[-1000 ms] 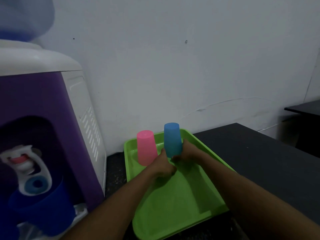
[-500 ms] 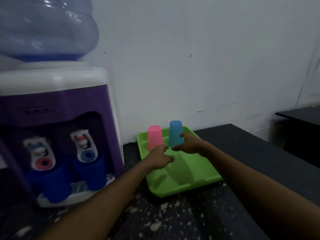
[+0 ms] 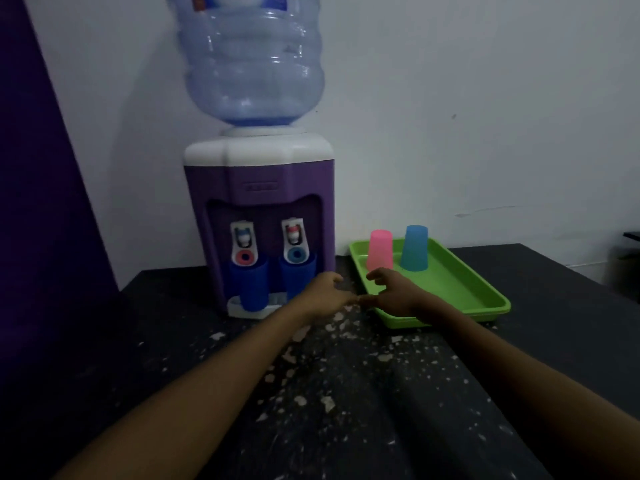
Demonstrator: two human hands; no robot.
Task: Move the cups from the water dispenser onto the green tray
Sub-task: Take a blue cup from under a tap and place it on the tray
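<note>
Both hands hover empty over the dark speckled countertop [image 3: 346, 393], fingers loosely curled and spread. The left hand [image 3: 323, 294] lies just in front of the dispenser's right tap; the right hand [image 3: 393, 292] overlaps the near left edge of the shallow green plastic tray [image 3: 478, 292]. On the tray's far end stand, upside down and side by side, a pink plastic cup [image 3: 380, 250] and a light blue plastic cup [image 3: 415, 248]. Two dark blue plastic cups [image 3: 254, 287] [image 3: 297, 277] sit under the taps of the purple-and-white tabletop water dispenser [image 3: 259, 188], which carries a clear blue water bottle [image 3: 252, 60].
</note>
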